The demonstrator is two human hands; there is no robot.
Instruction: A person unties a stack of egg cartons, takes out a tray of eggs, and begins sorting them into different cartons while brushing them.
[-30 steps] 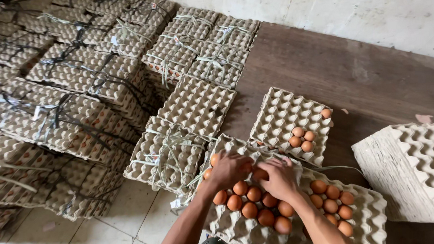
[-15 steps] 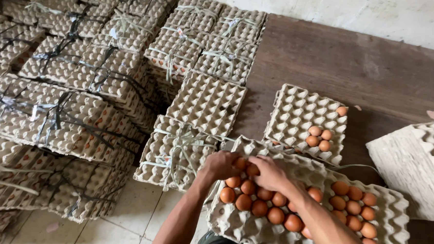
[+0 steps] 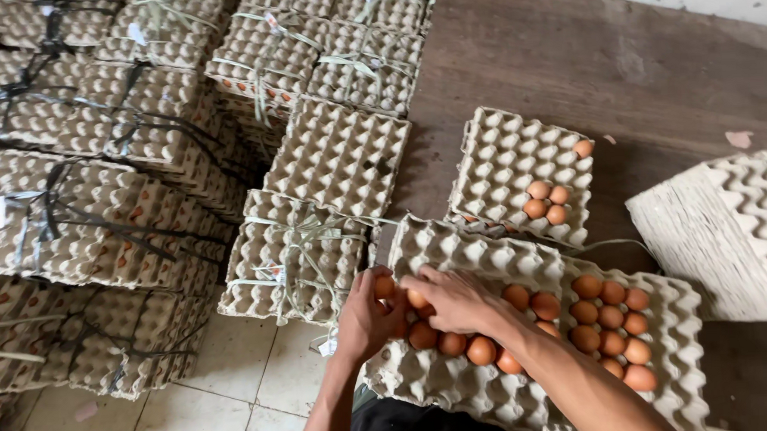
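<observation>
Head view: your left hand [image 3: 366, 315] and right hand [image 3: 456, 298], fingers curled onto brown eggs [image 3: 480, 349], rest on the grey pulp-cardboard egg tray [image 3: 454, 255].

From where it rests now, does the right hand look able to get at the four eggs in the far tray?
Probably yes: the right hand rests on the near tray, and nothing stands between it and the eggs lying uncovered in the far tray.
</observation>
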